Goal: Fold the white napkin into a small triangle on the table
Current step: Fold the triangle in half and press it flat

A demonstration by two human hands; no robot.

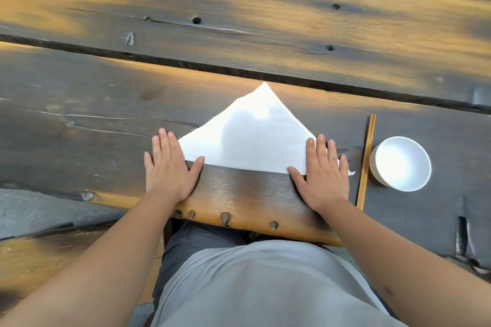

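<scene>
The white napkin (252, 138) lies flat on the dark wooden table (79, 119) as a large triangle, its tip pointing away from me and its long folded edge toward me. My left hand (170, 167) presses flat on the napkin's left corner, fingers straight. My right hand (322, 172) presses flat on the right corner, which it mostly covers; a small bit of cloth sticks out past its little finger.
A pair of wooden chopsticks (366, 162) lies just right of my right hand. A white bowl (400, 163) sits beyond them. The table's near edge (239, 218) runs close below my wrists. A dark gap between planks (186, 64) crosses behind the napkin.
</scene>
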